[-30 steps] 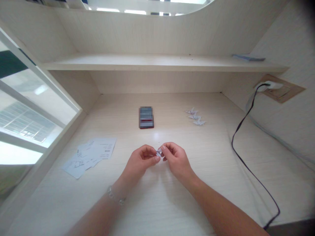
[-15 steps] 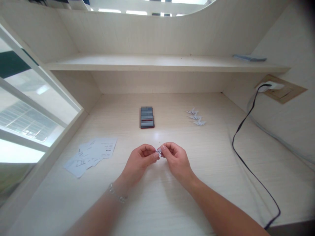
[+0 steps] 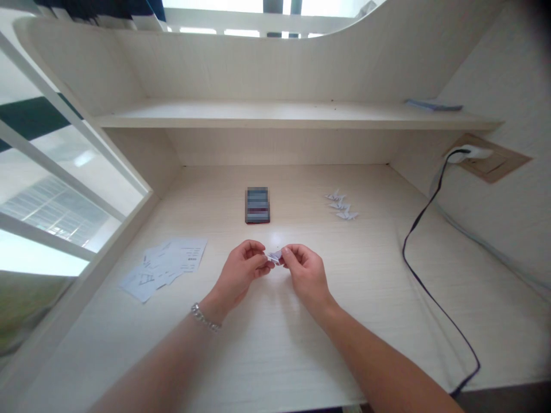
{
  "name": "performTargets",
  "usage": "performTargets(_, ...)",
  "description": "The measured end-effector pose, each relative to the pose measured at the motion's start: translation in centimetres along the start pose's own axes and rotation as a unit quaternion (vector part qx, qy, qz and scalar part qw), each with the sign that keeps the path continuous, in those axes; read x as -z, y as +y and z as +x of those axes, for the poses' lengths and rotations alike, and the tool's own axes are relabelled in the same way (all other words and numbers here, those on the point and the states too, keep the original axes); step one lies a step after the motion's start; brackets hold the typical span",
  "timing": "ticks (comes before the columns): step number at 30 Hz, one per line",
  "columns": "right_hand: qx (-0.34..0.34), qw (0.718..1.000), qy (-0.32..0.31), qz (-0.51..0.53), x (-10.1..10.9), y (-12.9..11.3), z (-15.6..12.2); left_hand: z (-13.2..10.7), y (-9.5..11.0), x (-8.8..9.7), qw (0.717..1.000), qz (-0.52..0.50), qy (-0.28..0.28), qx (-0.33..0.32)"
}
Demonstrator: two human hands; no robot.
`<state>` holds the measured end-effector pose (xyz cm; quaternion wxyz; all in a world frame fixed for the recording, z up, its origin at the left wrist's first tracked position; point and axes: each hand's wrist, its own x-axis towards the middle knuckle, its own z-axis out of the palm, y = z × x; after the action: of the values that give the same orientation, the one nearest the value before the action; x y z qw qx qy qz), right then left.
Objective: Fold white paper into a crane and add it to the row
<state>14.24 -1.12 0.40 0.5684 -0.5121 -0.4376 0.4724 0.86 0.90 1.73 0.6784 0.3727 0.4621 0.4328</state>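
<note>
Both hands meet above the desk (image 3: 275,344), pinching one small folded paper piece (image 3: 274,255) between them. Left hand (image 3: 241,274) has thumb and forefinger closed on its left end, other fingers curled in; right hand (image 3: 306,275) pinches the right end the same way. Paper is held just off the desk surface, nearer than the dark phone (image 3: 257,205). Loose paper slips (image 3: 166,267) lie to the left, folded paper shapes (image 3: 341,205) far right.
</note>
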Motion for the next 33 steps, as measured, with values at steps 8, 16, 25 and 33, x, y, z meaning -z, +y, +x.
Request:
performTargets(8, 0.02, 0.999, 0.039, 0.01, -0.1, 0.1, 0.3, -0.9, 0.0, -0.6, 0.999, 0.003, 0.01, -0.045)
performTargets(16, 0.051, 0.998, 0.044, 0.004, -0.8, -0.2, 0.2, -0.6, -0.7, -1.2, 0.99, 0.045, 0.018, -0.131)
performTargets(25, 0.041, 0.997, 0.054, -0.025, -2.0, -0.3, 1.5, 0.5, 0.6, 0.4, 0.97, 0.112, 0.001, -0.217)
performTargets(33, 0.079, 0.991, 0.08, -0.078, -2.3, 0.2, 2.0, 2.1, 0.0, 1.4, 0.968, 0.123, 0.014, -0.218)
